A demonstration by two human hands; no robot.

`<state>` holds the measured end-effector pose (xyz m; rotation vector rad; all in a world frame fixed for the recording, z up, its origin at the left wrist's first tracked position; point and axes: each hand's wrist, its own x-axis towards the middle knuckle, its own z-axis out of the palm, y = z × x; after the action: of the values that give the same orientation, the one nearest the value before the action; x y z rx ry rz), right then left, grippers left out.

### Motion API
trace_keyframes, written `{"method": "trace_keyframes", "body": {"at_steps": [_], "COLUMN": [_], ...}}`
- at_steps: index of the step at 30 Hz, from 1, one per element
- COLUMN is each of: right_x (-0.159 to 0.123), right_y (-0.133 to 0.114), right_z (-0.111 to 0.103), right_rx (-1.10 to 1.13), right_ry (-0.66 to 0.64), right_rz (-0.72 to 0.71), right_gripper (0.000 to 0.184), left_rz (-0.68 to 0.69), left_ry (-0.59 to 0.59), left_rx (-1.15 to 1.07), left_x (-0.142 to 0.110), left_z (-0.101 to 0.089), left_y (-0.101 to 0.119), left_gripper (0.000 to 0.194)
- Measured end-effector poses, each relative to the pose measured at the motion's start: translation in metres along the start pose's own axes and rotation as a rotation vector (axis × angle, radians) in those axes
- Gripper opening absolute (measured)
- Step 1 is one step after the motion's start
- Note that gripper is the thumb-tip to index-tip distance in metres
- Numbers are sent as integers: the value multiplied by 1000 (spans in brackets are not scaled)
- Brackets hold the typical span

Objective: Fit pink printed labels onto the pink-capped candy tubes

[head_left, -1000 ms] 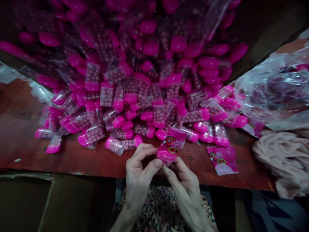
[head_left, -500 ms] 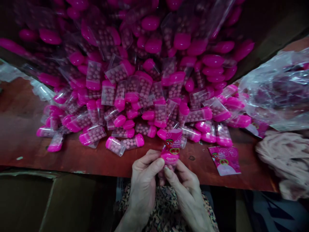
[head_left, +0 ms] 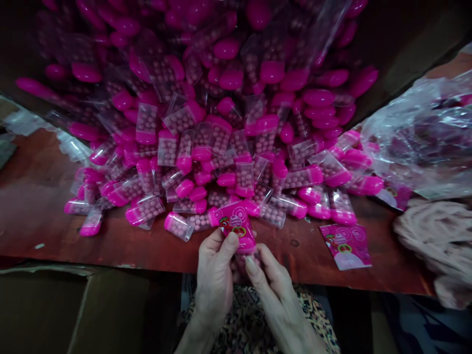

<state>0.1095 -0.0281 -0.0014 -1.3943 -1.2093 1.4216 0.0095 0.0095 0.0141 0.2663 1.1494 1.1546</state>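
Observation:
Just over the table's front edge, both my hands hold one clear candy container (head_left: 239, 268) filled with small pink balls. A printed pink sleeve (head_left: 236, 219) with a strawberry picture covers its cap end and points away from me. My left hand (head_left: 214, 278) is closed, its thumb pressing on the sleeve's left side. My right hand (head_left: 275, 290) is closed around the lower right of the container, thumb on top. Fingers hide part of the container. Another flat printed sleeve (head_left: 348, 246) lies on the table to the right.
A large heap of pink-capped candy containers (head_left: 221, 135) spills from a dark box onto the red-brown table (head_left: 40, 184). Crumpled clear plastic (head_left: 424, 142) and a pale bunched cloth (head_left: 438, 236) lie at right. A cardboard box (head_left: 40, 305) stands below the table at left.
The sleeve has tilted to the left and shifted left and slightly down in view. My left thumb now presses on the sleeve, higher than before. My right hand has shifted slightly left.

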Motion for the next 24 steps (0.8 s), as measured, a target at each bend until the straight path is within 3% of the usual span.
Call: {"method": "trace_keyframes", "body": {"at_steps": [4,9,13,16,20,22,24], "right_x": [5,-4,-20,-24,-13,-5,0], "right_y": [-6,-2,17,21,2,-8,-12], "right_z": [3,1,0,0,3,5,9], "right_rx": [-15,-67,-115,-78,-109,-146,-213], "right_ry": [10,89,211,225,133,80,71], "right_rz": [-58,-123,-14,83,-63,-138,-210], "right_gripper": [21,29,41,47,36,28,24], "left_rz": [-2,-5,-32,-18,9,46,86], "left_ry": [-122,-265,-320,-299,-313,-325,-310], "left_rx": [62,100,124,199,170,123,82], "left_x": [0,-2,-5,-7,-7,-5,-2], "left_z": [0,-2,-7,-13,-15,-12,-9], "left_y": [1,1,-5,-8,-5,-3,-1], "left_gripper": [36,28,28,34,49,42,23]}}
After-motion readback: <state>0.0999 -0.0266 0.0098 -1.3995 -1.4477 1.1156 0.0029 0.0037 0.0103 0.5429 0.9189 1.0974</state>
